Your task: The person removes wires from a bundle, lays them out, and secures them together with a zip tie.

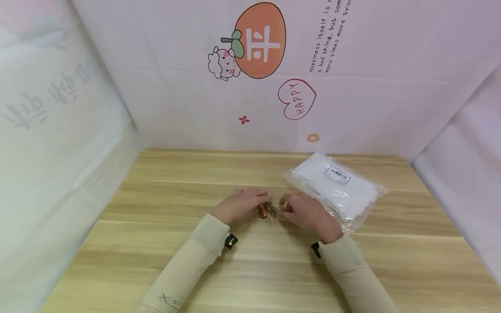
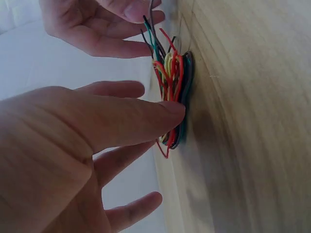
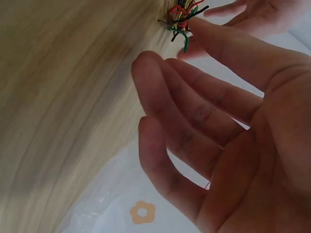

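Note:
A bundle of thin coloured wires [image 2: 172,77], red, yellow, green and black, lies folded together close over the wooden tabletop. My left hand [image 1: 242,203] pinches it, the thumb [image 2: 167,114] across its side in the left wrist view. Loose wire ends [image 3: 182,31] fan out toward my right hand [image 1: 307,212]. That hand is beside these ends, its fingers loosely bent and spread from the thumb [image 3: 218,43]. In the right wrist view the thumb tip overlaps the wire ends, with nothing between thumb and fingers.
A clear plastic bag [image 1: 340,187] with white contents and a barcode label lies to the right, just behind my right hand. Printed white cloth [image 1: 188,113] hangs along the table's [image 1: 250,278] back edge and both sides.

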Motion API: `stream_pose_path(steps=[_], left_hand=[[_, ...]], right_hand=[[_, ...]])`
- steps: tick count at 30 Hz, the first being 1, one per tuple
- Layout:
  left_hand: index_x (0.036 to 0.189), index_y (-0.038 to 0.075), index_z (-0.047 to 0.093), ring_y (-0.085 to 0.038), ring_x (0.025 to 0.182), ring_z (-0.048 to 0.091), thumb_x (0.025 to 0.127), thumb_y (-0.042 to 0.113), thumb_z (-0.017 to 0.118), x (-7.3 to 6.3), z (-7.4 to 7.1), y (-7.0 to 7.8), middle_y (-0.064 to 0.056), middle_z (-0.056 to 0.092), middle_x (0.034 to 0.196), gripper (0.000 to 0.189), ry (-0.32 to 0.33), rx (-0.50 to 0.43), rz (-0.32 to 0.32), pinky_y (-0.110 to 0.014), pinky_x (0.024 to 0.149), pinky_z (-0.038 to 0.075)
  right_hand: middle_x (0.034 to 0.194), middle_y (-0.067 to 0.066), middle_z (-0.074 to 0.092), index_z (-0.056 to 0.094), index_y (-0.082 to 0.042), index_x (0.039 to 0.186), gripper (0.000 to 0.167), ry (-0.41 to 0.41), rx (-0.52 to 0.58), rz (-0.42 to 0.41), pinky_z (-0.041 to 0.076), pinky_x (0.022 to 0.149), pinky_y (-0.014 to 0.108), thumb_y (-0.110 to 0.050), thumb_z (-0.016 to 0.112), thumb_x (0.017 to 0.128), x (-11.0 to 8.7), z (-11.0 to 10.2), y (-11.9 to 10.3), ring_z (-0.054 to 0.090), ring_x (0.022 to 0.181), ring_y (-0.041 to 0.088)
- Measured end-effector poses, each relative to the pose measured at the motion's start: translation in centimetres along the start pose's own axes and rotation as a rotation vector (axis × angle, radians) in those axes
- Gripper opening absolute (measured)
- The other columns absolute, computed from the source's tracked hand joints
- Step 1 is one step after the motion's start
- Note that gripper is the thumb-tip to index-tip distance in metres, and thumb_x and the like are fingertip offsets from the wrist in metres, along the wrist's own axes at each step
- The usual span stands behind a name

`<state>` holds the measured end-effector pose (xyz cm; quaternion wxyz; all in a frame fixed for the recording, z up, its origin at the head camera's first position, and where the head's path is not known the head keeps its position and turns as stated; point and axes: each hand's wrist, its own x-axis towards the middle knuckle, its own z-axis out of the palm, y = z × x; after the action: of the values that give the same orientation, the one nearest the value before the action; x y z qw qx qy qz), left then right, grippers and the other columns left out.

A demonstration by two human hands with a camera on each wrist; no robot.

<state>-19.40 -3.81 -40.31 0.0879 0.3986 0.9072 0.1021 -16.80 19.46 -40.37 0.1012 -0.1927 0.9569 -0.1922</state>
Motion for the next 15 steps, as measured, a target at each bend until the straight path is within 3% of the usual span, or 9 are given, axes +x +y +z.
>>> stream_pose_path(steps=[7, 11, 15], left_hand=[[0.120, 0.021, 0.076, -0.021, 0.124, 0.065, 0.095, 0.015, 0.078, 0.7, 1.0, -0.3, 0.002, 0.073, 0.126, 0.026, 0.057, 0.041, 0.002, -0.047, 0.108, 0.051], [0.108, 0.021, 0.075, -0.016, 0.100, 0.066, 0.091, 0.024, 0.083, 0.7, 1.3, -0.2, 0.005, 0.071, 0.104, 0.018, 0.070, 0.068, 0.003, -0.037, 0.091, 0.053], [0.105, 0.019, 0.076, -0.013, 0.083, 0.056, 0.091, 0.027, 0.084, 0.5, 1.3, 0.1, 0.004, 0.063, 0.095, 0.019, 0.075, 0.076, 0.024, -0.029, 0.077, 0.050]], right_hand=[[0.098, 0.002, 0.079, 0.078, -0.015, 0.102, 0.008, 0.056, -0.015, -0.068, 0.061, 0.081, 0.042, -0.012, 0.076, 0.096, 0.1, 0.3, -0.2, 0.074, 0.093, 0.019], [0.097, -0.001, 0.080, 0.080, -0.016, 0.098, 0.010, 0.079, -0.027, -0.130, 0.061, 0.083, 0.039, -0.008, 0.077, 0.094, 0.3, 0.6, -0.3, 0.074, 0.093, 0.016], [0.095, -0.002, 0.080, 0.081, -0.016, 0.096, 0.010, 0.111, -0.067, -0.183, 0.061, 0.083, 0.036, -0.007, 0.078, 0.093, 0.4, 0.9, -0.3, 0.074, 0.091, 0.013]])
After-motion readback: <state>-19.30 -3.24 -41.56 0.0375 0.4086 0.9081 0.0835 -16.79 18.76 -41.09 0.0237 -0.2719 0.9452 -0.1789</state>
